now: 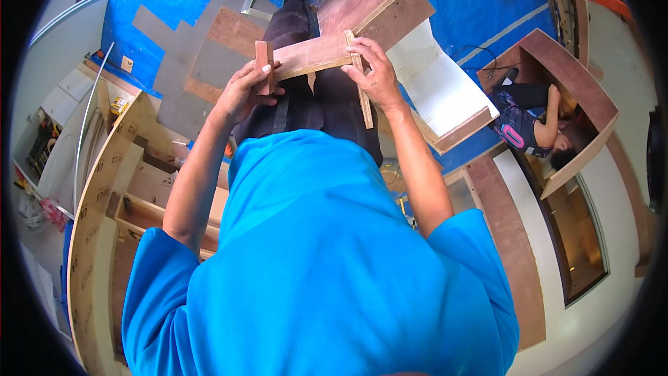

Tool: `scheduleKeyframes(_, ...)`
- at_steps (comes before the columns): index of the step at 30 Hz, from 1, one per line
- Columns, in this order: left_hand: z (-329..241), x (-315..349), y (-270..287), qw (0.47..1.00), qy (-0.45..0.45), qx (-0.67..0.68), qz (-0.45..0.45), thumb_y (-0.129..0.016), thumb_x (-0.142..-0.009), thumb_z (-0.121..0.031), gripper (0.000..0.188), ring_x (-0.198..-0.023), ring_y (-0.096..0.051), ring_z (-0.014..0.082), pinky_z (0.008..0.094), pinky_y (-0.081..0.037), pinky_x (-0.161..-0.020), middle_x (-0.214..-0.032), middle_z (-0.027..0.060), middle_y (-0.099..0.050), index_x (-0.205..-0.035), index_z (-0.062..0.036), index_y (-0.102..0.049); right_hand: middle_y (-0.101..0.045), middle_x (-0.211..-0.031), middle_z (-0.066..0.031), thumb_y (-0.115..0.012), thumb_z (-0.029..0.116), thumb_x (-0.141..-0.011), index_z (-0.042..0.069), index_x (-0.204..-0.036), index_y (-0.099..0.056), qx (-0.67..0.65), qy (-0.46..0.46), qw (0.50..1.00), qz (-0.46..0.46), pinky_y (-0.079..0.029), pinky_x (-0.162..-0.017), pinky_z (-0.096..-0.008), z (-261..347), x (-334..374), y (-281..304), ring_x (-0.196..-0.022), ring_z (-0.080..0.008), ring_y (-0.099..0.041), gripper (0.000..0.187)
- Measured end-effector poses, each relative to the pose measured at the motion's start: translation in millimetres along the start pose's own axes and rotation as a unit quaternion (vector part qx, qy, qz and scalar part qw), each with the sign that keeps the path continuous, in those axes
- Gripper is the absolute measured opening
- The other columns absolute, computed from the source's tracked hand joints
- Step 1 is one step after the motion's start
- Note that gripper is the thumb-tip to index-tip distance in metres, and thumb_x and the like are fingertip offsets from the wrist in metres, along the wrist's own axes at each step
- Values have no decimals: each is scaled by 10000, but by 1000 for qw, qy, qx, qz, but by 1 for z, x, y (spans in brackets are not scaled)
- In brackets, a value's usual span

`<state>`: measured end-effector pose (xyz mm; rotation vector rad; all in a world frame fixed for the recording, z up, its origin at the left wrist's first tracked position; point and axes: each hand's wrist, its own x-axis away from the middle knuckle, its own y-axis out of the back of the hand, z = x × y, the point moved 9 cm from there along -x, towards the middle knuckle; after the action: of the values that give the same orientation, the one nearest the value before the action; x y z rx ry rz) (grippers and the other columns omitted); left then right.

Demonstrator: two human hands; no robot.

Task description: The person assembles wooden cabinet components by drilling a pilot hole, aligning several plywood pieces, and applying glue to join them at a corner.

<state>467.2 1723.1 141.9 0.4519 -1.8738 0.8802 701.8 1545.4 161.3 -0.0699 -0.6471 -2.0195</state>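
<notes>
Plywood plank (313, 56) held crosswise above the person's thighs (287, 101), gripped at both ends.
Left hand (243, 90) has its fingers around a reddish block (264, 56) at the plank's left end; right hand (378, 80) pinches a narrow strip (366, 108) at the right end. Strip's top meets reddish panels (396, 12) in view; contact cannot be told. Leftward, flat grey boards (170, 69) leave room above them; white sheet (433, 76) lies to the right. Plank: straight-edged, pinkish-brown face, paler near edge; strip shows layered ply. Farther right, a co-worker (518, 122) lies partly inside a wooden box (577, 73).
</notes>
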Motion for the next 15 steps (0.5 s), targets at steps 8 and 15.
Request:
scheduleKeyframes(8,-18,2,6,972,65,-220,-52,-640,-993,-586,700,-981,-710,230,374,-581,-774,-1256,108,-685,-1468,-80,-551,-697,-1261,-292,-646,142,-840,81,-1575,-458,116,-253,961,0,-554,-960,-565,-30,30,-33,-1102,-500,-685,761)
scheduleKeyframes(15,-83,-21,-23,883,75,-448,-117,-657,-1020,-517,681,-777,-693,186,311,-555,-701,-905,125,-726,-1489,-34,-548,-676,-1360,-249,-671,164,-832,57,-1503,-557,106,-173,975,-86,-569,-952,-536,-26,30,-29,-1140,-458,-694,689)
